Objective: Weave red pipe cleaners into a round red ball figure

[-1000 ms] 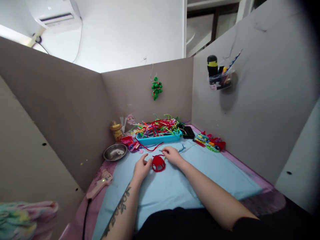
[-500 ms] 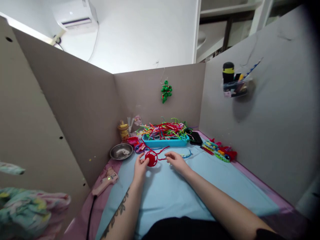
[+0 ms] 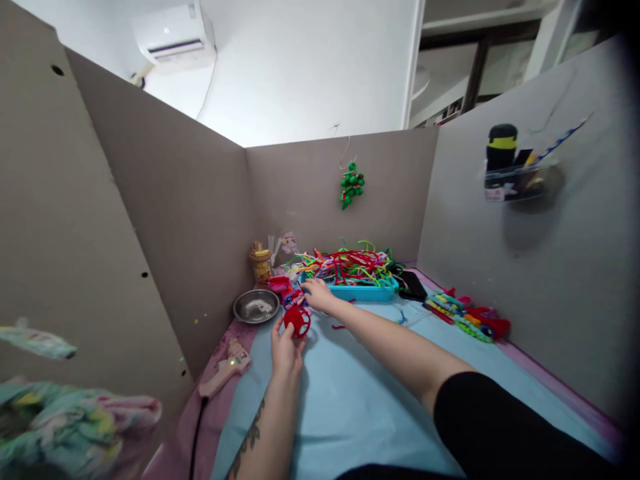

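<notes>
Grip first: I have the left hand (image 3: pixel 286 345) closed on a red openwork piece (image 3: pixel 297 322), thumb pressed to its near face, fingers curled in behind. Piece is over the left part of the blue cloth (image 3: pixel 340 393), to the right of and nearer than the metal bowl (image 3: pixel 244 309), which holds small white bits (image 3: pixel 261 307). Right hand (image 3: pixel 317 295) is farther out, at the left end of the blue tray (image 3: pixel 374 293), fingers bent; I can't tell how far closed or whether it has hold of anything. Nearest to it: red-and-purple bundle (image 3: pixel 286 292), just left of the fingertips. Tray is heaped with coloured fuzzy stems (image 3: pixel 355 265). Red scrap (image 3: pixel 339 327) lies on the cloth, right of the left hand.

Writing: pale label (image 3: pixel 495 195) on the clear bin (image 3: pixel 520 187), right wall, too small for me to read. Pink glue gun (image 3: pixel 223 379), near left, shows a green light and a pale panel, illegible at this size. Air conditioner (image 3: pixel 174 39), far left, carries a small mark, same story. Brown-yellow jar (image 3: pixel 261 267) has patterned sides; I can't resolve lettering.
</notes>
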The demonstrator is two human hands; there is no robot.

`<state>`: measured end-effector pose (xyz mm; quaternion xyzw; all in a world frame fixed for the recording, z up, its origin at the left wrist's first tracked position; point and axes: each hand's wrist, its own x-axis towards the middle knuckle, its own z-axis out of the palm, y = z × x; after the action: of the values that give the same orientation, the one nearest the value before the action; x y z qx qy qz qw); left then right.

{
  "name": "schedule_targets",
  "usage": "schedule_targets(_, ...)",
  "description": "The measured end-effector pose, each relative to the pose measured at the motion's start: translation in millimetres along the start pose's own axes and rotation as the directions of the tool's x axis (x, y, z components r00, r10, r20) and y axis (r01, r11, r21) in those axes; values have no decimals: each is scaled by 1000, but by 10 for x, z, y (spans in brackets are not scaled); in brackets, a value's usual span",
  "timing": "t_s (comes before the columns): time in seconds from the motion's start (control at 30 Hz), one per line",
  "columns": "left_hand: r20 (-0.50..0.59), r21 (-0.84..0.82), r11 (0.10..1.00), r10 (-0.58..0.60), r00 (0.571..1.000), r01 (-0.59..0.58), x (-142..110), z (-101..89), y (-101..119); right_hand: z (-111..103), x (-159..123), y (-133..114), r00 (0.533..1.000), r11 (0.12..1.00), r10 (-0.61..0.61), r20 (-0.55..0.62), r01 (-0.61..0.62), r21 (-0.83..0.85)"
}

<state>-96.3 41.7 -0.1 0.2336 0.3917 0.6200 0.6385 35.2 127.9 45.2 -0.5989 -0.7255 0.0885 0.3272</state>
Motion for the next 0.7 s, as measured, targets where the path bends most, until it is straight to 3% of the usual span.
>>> schedule_targets(0.17,21,-20,1000,-4,1000,4,-5,8,14,185,259,61,1000,1000,-16,-18,17,21)
schedule_targets(0.33,37,-21,1000,-10,999,11,3,10,14,78,288,98,985,980,-16,-175,50,194)
schedule_targets(0.43,50,-23,1000,-16,999,17,-2,12,20,-149,233,111,930,947,63,-363,59,315)
schedule_targets(0.6,111,-30,999,-15,994,18,-46,27,48,-759,23,46,773,882,216,-596,108,459)
schedule_targets(0.67,152,-36,999,-22,988,27,-75,42,59,-993,-139,-45,713,832,216,-667,223,508)
schedule_targets(0.7,177,-39,999,-28,984,35,-91,52,63,-1083,-241,-102,708,807,160,-687,307,504)
